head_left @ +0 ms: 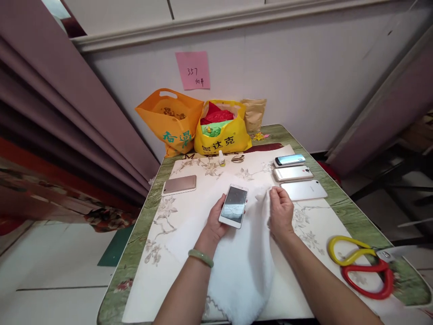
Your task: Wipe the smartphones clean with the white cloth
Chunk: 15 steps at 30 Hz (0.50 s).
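My left hand (218,219) is wrapped round a white smartphone (234,205), its dark glossy screen facing up. The screen reflects light and shows what look like crack lines in its lower half. My right hand (281,211) pinches the edge of a soft white cloth (241,271). That cloth hangs down from the right fingers and spreads under the phone toward the table's front edge. A green bangle (200,257) circles my left wrist. Part of the cloth's far edge blends with the white table cover, so its outline there is hard to make out.
Several phones (293,174) are stacked in a row at right, and another phone (179,184) is at left. Scissors (363,266) lie at the right edge. A small bottle (221,159), an orange bag (172,119) and a yellow bag (223,131) stand behind.
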Each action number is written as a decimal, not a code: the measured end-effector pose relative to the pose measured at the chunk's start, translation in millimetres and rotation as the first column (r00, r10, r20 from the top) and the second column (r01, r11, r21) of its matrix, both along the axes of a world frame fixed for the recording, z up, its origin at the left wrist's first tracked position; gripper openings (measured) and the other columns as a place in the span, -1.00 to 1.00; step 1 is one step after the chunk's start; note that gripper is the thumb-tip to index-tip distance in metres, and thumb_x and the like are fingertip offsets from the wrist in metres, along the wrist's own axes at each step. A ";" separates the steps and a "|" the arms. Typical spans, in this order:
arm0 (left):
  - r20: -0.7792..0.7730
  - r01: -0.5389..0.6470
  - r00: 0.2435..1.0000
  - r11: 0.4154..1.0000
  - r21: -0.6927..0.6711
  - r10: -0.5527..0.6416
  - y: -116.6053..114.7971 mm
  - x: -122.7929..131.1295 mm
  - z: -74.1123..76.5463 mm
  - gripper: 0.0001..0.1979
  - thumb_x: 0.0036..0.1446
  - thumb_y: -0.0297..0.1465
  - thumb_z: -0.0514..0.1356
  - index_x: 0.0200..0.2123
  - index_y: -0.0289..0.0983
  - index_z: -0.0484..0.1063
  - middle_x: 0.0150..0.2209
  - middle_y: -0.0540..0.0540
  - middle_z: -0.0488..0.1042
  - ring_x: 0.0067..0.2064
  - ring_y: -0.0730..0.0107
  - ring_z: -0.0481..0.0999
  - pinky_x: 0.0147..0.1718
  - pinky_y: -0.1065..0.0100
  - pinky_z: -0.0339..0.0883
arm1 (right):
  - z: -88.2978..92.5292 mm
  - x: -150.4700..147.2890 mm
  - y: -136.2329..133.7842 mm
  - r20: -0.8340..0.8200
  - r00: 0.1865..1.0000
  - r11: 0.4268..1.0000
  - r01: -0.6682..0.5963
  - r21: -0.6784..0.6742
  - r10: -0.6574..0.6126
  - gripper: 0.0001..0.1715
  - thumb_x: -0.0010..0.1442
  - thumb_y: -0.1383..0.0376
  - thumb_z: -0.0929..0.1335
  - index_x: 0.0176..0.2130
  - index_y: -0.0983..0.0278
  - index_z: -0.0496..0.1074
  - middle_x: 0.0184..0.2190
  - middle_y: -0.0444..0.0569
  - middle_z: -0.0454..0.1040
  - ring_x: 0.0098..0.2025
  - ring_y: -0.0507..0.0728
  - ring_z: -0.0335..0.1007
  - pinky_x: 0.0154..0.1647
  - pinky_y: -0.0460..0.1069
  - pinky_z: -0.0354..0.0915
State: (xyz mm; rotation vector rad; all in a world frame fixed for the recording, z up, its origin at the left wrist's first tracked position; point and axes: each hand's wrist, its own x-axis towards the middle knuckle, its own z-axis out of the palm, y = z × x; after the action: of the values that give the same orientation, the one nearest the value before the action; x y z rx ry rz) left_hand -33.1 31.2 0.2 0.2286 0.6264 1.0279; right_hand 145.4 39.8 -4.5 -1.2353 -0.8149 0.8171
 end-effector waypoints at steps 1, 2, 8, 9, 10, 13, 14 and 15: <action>-0.005 0.004 1.000 1.000 0.008 -0.004 -0.4 -0.2 0.7 -0.51 0.26 -0.21 0.06 0.12 -0.44 0.35 -0.11 -0.34 0.57 -0.22 0.12 0.61 -0.22 0.18 0.45 | 1.0 2.4 0.6 0.040 0.997 0.998 0.057 0.037 -0.059 -0.63 0.19 0.01 0.33 -0.23 0.27 0.41 -0.36 -0.12 0.43 -0.32 0.05 0.33 -0.25 -0.04 0.28; -0.008 0.007 1.000 1.000 0.012 -0.007 -0.8 -0.4 1.4 -0.51 0.26 -0.21 0.06 0.12 -0.44 0.35 -0.11 -0.34 0.57 -0.23 0.13 0.61 -0.24 0.19 0.45 | 2.5 5.0 0.9 0.087 0.990 0.991 0.107 0.076 -0.113 -0.63 0.19 0.01 0.33 -0.23 0.27 0.41 -0.32 -0.10 0.43 -0.29 0.06 0.34 -0.23 -0.03 0.28; -0.003 0.013 1.000 1.000 -0.008 -0.013 -1.5 0.2 4.9 -0.50 0.26 -0.19 0.05 0.08 -0.47 0.37 -0.12 -0.35 0.57 -0.22 0.15 0.61 -0.22 0.21 0.46 | 11.7 7.5 -7.1 0.152 0.967 0.958 0.164 0.235 -0.203 -0.75 0.25 0.12 0.33 -0.22 0.25 0.39 -0.36 -0.11 0.39 -0.35 0.03 0.32 -0.30 -0.07 0.27; -0.002 0.016 1.000 1.000 -0.009 -0.016 -1.4 0.8 5.1 -0.51 0.26 -0.20 0.06 0.08 -0.47 0.38 -0.12 -0.35 0.57 -0.22 0.15 0.61 -0.21 0.21 0.46 | 12.3 4.0 -10.3 0.150 0.971 0.956 0.141 0.259 -0.184 -0.79 0.27 0.14 0.31 -0.19 0.24 0.38 -0.37 -0.12 0.38 -0.37 0.02 0.32 -0.34 -0.08 0.26; 0.001 0.016 1.000 1.000 -0.012 -0.016 -1.4 1.4 5.0 -0.52 0.26 -0.20 0.06 0.06 -0.47 0.39 -0.13 -0.34 0.57 -0.21 0.14 0.60 -0.22 0.21 0.46 | 12.6 -0.3 -13.9 0.166 0.976 0.954 0.091 0.286 -0.143 -0.82 0.30 0.18 0.29 -0.16 0.22 0.37 -0.37 -0.12 0.38 -0.39 0.02 0.32 -0.37 -0.09 0.27; 0.006 -0.041 0.999 0.998 -0.050 0.041 -1.4 3.0 3.0 -0.63 0.23 -0.26 0.12 -0.07 -0.45 0.46 -0.25 -0.25 0.60 -0.26 0.22 0.60 -0.23 0.27 0.46 | 12.7 -14.2 -23.3 0.418 0.895 0.884 -0.315 0.345 0.155 -0.82 0.31 0.26 0.26 -0.09 0.18 0.39 -0.30 -0.07 0.44 -0.33 0.06 0.41 -0.35 -0.06 0.35; 0.006 -0.072 0.997 0.995 -0.066 0.073 -1.3 3.2 2.0 -0.68 0.22 -0.29 0.14 -0.12 -0.43 0.47 -0.29 -0.21 0.60 -0.29 0.26 0.60 -0.24 0.31 0.46 | 12.7 -17.9 -25.4 0.537 0.806 0.817 -0.473 0.329 0.250 -0.80 0.31 0.29 0.26 -0.09 0.17 0.42 -0.25 -0.04 0.47 -0.26 0.08 0.44 -0.28 -0.04 0.39; 0.007 -0.099 0.995 0.992 -0.082 0.100 -1.3 3.3 1.1 -0.73 0.20 -0.32 0.16 -0.16 -0.42 0.48 -0.33 -0.18 0.60 -0.31 0.29 0.60 -0.23 0.34 0.46 | 12.8 -20.5 -26.9 0.633 0.712 0.753 -0.586 0.299 0.303 -0.77 0.30 0.32 0.26 -0.08 0.16 0.44 -0.19 -0.02 0.49 -0.18 0.10 0.45 -0.20 -0.01 0.41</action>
State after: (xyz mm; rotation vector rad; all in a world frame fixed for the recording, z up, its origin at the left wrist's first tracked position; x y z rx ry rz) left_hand -29.8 30.0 1.3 0.1213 0.6739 1.0965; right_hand 124.8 13.0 8.3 -0.8015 -1.7571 0.5772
